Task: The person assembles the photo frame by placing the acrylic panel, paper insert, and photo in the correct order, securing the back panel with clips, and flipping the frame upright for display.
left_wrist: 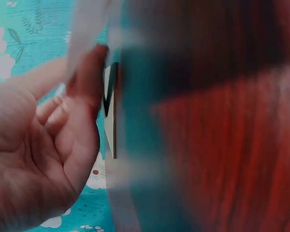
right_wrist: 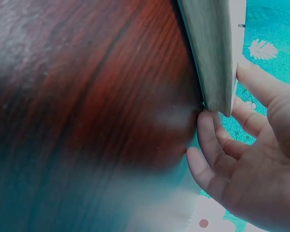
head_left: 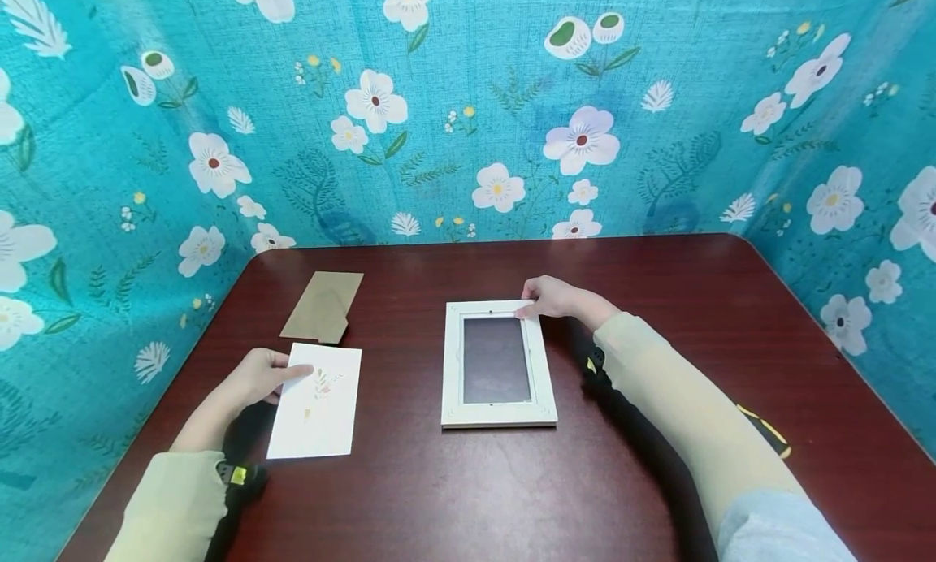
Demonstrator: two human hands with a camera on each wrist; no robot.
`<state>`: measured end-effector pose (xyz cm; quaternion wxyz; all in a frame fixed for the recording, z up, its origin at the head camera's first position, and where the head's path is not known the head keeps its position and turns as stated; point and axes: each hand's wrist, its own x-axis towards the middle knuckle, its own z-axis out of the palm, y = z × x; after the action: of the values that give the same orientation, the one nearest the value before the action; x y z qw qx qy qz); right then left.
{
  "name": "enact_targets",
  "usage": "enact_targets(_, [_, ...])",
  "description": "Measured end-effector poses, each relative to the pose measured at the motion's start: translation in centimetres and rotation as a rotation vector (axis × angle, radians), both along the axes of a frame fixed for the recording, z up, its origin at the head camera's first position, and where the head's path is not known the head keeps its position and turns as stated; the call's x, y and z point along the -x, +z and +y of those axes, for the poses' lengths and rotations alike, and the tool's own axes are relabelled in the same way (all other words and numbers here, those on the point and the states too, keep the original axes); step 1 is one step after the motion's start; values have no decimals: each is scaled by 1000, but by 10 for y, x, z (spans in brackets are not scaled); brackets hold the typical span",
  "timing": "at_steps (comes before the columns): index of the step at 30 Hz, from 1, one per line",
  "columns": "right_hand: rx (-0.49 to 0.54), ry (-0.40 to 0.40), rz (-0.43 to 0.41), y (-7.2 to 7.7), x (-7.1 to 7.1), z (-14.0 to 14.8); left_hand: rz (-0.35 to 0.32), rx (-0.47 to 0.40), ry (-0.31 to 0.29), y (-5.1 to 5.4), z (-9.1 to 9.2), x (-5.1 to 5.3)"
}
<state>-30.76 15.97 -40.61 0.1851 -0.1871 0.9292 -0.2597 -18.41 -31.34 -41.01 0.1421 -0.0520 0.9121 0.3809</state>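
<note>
while the printed card (head_left: 314, 432) is pinched by its left edge in the left hand (head_left: 256, 378), i'd stay light.
to its right on the table (head_left: 439, 497), the white frame (head_left: 500, 416) is gripped at its far right corner by the right hand (head_left: 553, 296); i'd only steady it, and keep the card's corners off the brown board (head_left: 322, 302) beyond. the left wrist view seems too blurred to judge pressure.
</note>
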Motion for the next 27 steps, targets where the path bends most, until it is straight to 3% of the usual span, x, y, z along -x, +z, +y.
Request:
enact_targets(7, [60,44,-54,-4,2,10,13,-166,-61,6,8,2])
enact_targets(18, [118,12,-190,-4,9,16,-18,-385,-97,23,18,11])
enact_targets(27, [125,-11,-202,-6,9,15,15,-458,-88,31,35,18])
